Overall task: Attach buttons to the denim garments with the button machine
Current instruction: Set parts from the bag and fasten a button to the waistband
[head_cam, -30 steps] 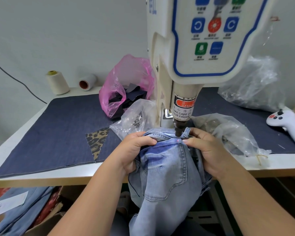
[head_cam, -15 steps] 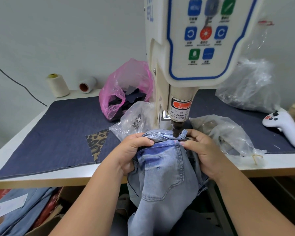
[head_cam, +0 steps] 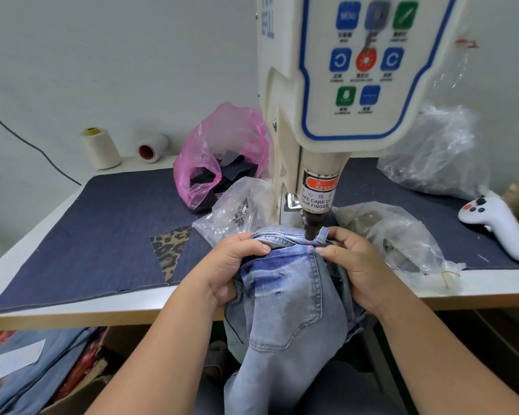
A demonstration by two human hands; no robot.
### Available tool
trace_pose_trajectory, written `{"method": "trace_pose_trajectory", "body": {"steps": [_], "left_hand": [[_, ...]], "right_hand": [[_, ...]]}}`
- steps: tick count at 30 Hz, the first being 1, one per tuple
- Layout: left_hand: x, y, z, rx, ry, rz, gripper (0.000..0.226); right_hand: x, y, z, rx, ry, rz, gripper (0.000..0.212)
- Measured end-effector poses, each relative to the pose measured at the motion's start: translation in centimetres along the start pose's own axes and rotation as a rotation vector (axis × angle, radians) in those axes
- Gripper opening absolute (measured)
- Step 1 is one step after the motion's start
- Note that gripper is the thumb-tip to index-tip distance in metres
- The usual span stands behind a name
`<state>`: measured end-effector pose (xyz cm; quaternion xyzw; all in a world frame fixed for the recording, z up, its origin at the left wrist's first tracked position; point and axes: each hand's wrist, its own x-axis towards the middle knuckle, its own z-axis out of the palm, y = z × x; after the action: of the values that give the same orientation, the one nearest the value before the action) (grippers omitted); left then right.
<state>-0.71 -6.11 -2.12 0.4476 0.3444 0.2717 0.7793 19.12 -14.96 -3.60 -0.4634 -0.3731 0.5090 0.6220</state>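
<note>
A pair of light blue jeans [head_cam: 288, 301] hangs off the table's front edge, its waistband pushed under the button machine [head_cam: 327, 109]. The machine's dark punch tip [head_cam: 310, 230] is down on the waistband beside a belt loop, with a red light dot on the denim just below. My left hand [head_cam: 234, 265] grips the bunched waistband to the left of the punch. My right hand [head_cam: 354, 265] pinches the waistband just right of it, thumb on top. A clear bag of metal buttons [head_cam: 237, 211] lies left of the machine's base.
A dark denim mat [head_cam: 102, 229] covers the white table, with a leopard-print patch [head_cam: 171, 250] on it. A pink bag of scraps [head_cam: 222, 157], two thread cones [head_cam: 101, 148], clear bags [head_cam: 402, 235] and a white controller [head_cam: 495, 226] lie around. More denim lies below the table at the left [head_cam: 27, 369].
Both hands keep their grip on the waistband under the punch. The view has tilted down slightly; the punch tip now sits down on the denim.
</note>
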Motion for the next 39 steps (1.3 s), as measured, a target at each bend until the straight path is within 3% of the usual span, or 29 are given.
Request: {"method": "trace_pose_trajectory", "body": {"steps": [4, 9, 18, 25, 39], "left_hand": [[0.09, -0.15, -0.1, -0.013, -0.01, 0.017, 0.038], [0.18, -0.16, -0.26, -0.003, -0.011, 0.021, 0.024], [-0.01, -0.06, -0.11, -0.008, -0.005, 0.005, 0.056], [0.22, -0.17, -0.22, -0.02, -0.013, 0.003, 0.037], [0.21, -0.25, -0.07, 0.008, 0.004, 0.002, 0.049]], "right_hand": [[0.04, 0.03, 0.02, 0.003, 0.005, -0.001, 0.035], [-0.05, -0.15, 0.09, 0.024, 0.013, 0.013, 0.028], [-0.14, -0.37, 0.35, 0.044, 0.012, 0.011, 0.02], [-0.22, -0.39, 0.33, 0.041, 0.006, 0.012, 0.02], [-0.18, -0.29, -0.03, 0.071, -0.003, 0.018, 0.022]]}}
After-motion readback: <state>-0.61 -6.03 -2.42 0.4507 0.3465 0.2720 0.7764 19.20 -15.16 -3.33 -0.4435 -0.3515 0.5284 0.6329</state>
